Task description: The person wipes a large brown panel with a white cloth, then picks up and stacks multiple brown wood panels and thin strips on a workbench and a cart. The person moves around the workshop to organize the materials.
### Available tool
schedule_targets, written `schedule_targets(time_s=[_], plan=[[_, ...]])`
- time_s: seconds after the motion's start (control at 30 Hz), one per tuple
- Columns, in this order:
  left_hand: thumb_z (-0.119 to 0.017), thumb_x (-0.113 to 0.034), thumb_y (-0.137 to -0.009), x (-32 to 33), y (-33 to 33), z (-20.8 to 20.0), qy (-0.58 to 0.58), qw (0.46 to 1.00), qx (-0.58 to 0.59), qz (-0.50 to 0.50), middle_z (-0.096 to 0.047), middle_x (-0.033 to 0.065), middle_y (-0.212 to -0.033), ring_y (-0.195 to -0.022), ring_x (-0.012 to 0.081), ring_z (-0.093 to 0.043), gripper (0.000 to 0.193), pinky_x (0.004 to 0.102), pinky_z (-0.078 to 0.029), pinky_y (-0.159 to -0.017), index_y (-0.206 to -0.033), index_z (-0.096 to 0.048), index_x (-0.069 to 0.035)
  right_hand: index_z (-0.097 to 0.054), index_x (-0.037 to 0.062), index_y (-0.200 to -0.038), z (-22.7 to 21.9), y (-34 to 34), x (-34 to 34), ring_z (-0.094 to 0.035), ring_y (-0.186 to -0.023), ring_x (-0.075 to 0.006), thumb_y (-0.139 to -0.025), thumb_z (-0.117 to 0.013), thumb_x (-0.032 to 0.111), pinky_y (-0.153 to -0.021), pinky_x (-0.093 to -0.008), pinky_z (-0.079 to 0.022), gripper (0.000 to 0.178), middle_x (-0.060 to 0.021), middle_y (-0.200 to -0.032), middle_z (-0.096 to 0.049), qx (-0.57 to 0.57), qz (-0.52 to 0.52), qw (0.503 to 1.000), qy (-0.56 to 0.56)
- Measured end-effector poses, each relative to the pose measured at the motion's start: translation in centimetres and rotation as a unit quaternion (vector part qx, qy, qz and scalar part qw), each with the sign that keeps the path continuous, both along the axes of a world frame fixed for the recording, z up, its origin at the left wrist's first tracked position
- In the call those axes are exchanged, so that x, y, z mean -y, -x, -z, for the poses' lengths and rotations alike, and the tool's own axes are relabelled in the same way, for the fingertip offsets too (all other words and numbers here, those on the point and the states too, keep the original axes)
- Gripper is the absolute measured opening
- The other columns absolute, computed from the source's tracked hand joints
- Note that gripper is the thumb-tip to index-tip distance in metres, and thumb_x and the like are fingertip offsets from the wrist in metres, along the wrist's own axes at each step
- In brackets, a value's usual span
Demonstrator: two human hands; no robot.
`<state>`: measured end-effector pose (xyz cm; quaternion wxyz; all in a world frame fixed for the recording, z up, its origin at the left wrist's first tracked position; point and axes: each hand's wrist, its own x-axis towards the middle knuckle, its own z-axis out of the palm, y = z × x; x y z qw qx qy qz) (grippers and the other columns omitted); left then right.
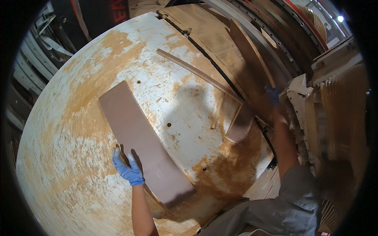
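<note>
Mauve-brown, the flat panel (143,141) lies at 8 o'clock in the head view, its long edges running from 10 toward 6. Your left hand (128,170) is open, fingers spread, at its left edge. Dusty white tabletop (78,129) stretches from there to the curved rim at 9. Toward 2, your blurred right hand (273,95) meets the lower end of a long brown board (252,51); you cannot tell its grip. A thin wooden strip (189,69) slants from 11 toward 3, near the black rail (208,57).

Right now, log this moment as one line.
left hand: beside brown board, contact unclear | right hand: at near end of curved board, grip unclear | thin strip: on worn tabletop
</note>
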<state>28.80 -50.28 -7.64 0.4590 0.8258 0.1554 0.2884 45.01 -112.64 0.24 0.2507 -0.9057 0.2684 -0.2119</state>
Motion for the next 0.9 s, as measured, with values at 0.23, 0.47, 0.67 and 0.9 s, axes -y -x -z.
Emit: schedule_targets(time_s=[0.23, 0.47, 0.67, 0.9], plan=[[-0.063, -0.017, -0.083, 0.0, 0.0, 0.0, -0.025, 0.999, 0.031, -0.004, -0.052, 0.0174, -0.121, -0.115, 0.0311, -0.048, 0.043, 0.0414, -0.034, -0.101, -0.12, -0.05, 0.001, -0.059, -0.0007, -0.113, -1.7, 9.0, -6.3, -0.062, -0.083, -0.0179, -0.077, -0.068, 0.011, -0.073, -0.0312, -0.05, 0.039, -0.0112, -0.098, -0.065, 0.023, -0.166, 0.981, -0.094], [-0.068, -0.041, -0.074, -0.4, 1.1, -1.7, -0.162, 0.985, -0.048, 0.04, -0.052, 0.0183, -0.123, -0.12, 0.0341, -0.044, 0.055, 0.0487, -0.02, -0.107, -0.118, -0.055, -0.01, -0.061, -0.0008, -0.109, -5.5, 11.6, -12.6, -0.062, -0.084, -0.0152, -0.08, -0.07, 0.012, -0.076, -0.0292, -0.05, 0.033, -0.008, -0.091, -0.066, 0.097, -0.373, 0.923, 0.006], [-0.064, -0.049, -0.075, 3.3, 10.0, -1.7, -0.211, 0.955, -0.196, 0.07, -0.038, 0.0221, -0.137, -0.13, 0.0344, -0.032, 0.068, 0.0476, -0.012, -0.111, -0.13, -0.046, -0.013, -0.061, -0.0025, -0.095, -6.9, 15.8, -22.4, -0.055, -0.074, -0.0121, -0.081, -0.071, 0.016, -0.066, -0.0285, -0.047, 0.025, -0.0016, -0.087, -0.062, 0.195, -0.26, 0.913, -0.246], [-0.064, -0.044, -0.077, 5.2, 17.4, -2.7, -0.18, 0.951, -0.223, 0.118, -0.037, 0.0222, -0.138, -0.131, 0.0344, -0.03, 0.068, 0.0465, -0.01, -0.112, -0.133, -0.041, -0.013, -0.063, -0.0069, -0.099, 0.2, 27.4, -27.8, -0.057, -0.072, -0.0115, -0.081, -0.072, 0.019, -0.065, -0.0264, -0.047, 0.033, -0.0052, -0.085, -0.064, 0.139, -0.172, 0.918, -0.328]])
